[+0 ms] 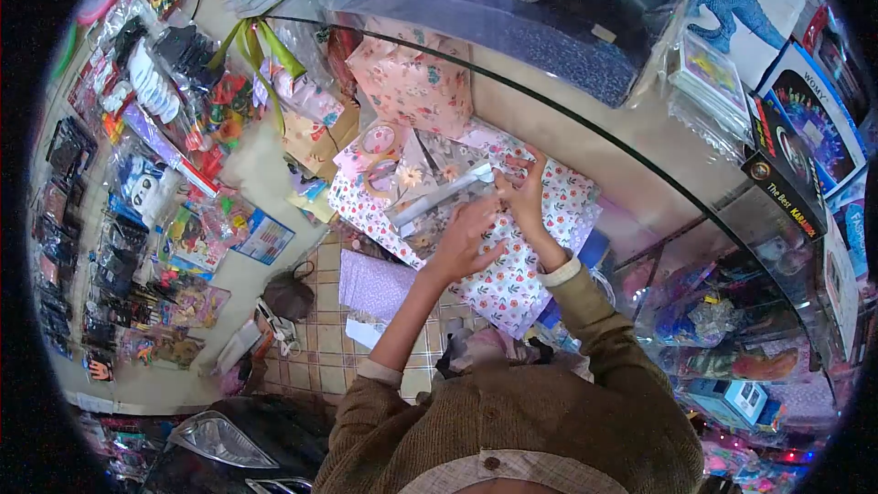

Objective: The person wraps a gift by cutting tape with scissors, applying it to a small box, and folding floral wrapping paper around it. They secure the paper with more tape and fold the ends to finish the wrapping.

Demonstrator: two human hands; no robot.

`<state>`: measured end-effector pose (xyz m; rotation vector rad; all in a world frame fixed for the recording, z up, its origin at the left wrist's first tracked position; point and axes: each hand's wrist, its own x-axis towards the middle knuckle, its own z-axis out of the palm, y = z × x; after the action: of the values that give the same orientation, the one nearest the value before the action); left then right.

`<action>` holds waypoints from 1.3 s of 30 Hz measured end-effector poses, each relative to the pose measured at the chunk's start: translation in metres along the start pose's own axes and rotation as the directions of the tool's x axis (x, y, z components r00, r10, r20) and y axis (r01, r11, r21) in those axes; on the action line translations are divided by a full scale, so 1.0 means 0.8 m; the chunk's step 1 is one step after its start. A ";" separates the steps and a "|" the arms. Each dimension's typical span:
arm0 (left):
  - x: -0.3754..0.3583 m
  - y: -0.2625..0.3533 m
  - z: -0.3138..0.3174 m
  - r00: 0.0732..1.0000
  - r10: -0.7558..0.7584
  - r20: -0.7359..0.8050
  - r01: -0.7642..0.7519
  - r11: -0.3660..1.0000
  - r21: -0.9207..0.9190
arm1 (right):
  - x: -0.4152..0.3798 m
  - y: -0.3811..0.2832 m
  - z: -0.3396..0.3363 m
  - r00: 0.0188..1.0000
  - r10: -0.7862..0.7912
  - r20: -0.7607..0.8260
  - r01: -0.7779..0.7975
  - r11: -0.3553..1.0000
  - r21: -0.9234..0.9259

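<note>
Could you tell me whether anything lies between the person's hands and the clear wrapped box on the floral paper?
Nothing visible does. The left hand rests on the near side of the clear wrapped box, and the right hand touches its far end. The box lies on the floral paper, with a tape roll off to one side.

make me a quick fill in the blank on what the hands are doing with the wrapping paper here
1. Both hands rest on a sheet of wrapping paper printed with small ____.
2. The left hand lies flat on the paper, palm ____.
3. The right hand works with its fingers at the end of a clear ____.
4. A roll of ____ lies beyond the paper, beside a floral gift bag.

Missing words: flowers; down; box; tape
</note>
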<state>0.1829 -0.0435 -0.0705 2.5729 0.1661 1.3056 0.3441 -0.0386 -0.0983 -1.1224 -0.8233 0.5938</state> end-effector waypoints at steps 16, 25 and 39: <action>-0.009 -0.022 0.004 0.984 -0.130 0.122 0.092 0.957 0.277 | 0.002 0.003 -0.008 0.987 -0.092 0.131 0.079 0.992 0.098; -0.012 -0.016 -0.001 0.964 -0.173 0.202 0.115 0.956 0.270 | 0.002 0.014 -0.021 0.976 -0.087 0.198 0.068 0.993 0.100; -0.011 -0.010 -0.015 0.910 -0.101 0.403 0.035 0.985 0.166 | -0.006 -0.023 -0.052 0.967 0.090 0.240 -0.137 0.972 0.188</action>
<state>0.1680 -0.0356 -0.0725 2.8758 0.2839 0.7255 0.3756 -0.0710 -0.0911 -0.9276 -0.8780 0.8979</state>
